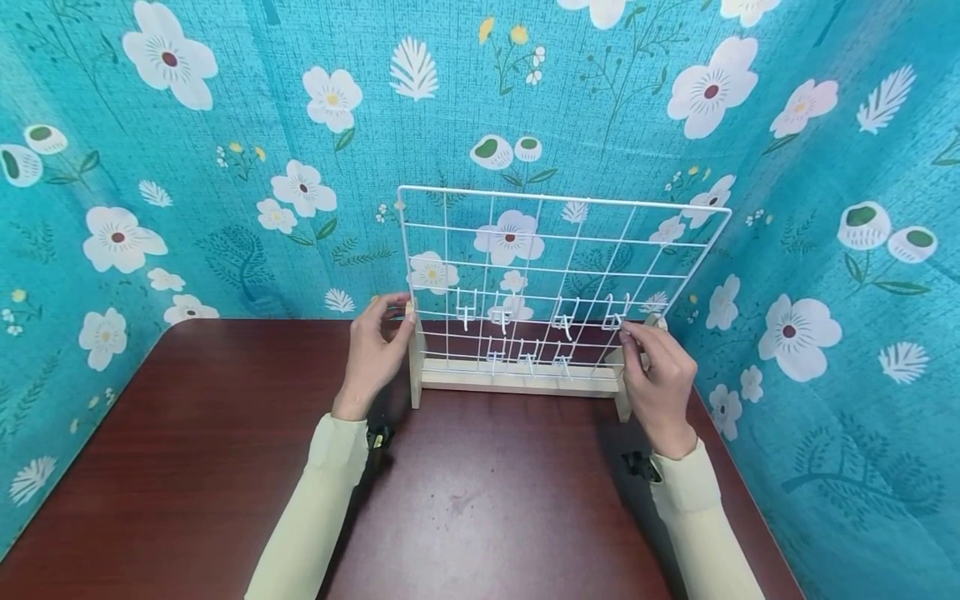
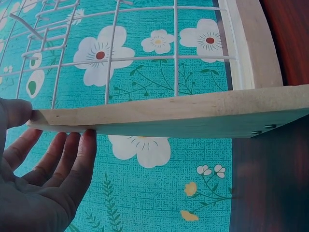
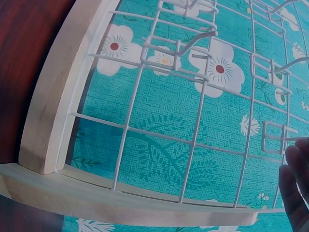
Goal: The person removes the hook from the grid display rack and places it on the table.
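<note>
A white wire grid panel (image 1: 562, 198) stands upright in a pale wooden stand (image 1: 517, 384). My left hand (image 1: 377, 346) holds the upper end of the stand's left side post (image 2: 169, 110), thumb on its front edge and fingertips against its outer face. At the panel's right, my right hand (image 1: 662, 375) pinches the prong of a white wire hook (image 3: 273, 137) in the upper row. More hooks (image 1: 562, 322) hang to its left in that row, and a lower row of hooks (image 1: 527, 360) sits just above the stand's base bar.
The stand rests near the back of a dark red-brown table (image 1: 450, 492). Behind and to the right hangs a turquoise flowered curtain (image 1: 330, 200), close to the panel. Dark wrist devices (image 1: 642, 467) sit under both cuffs.
</note>
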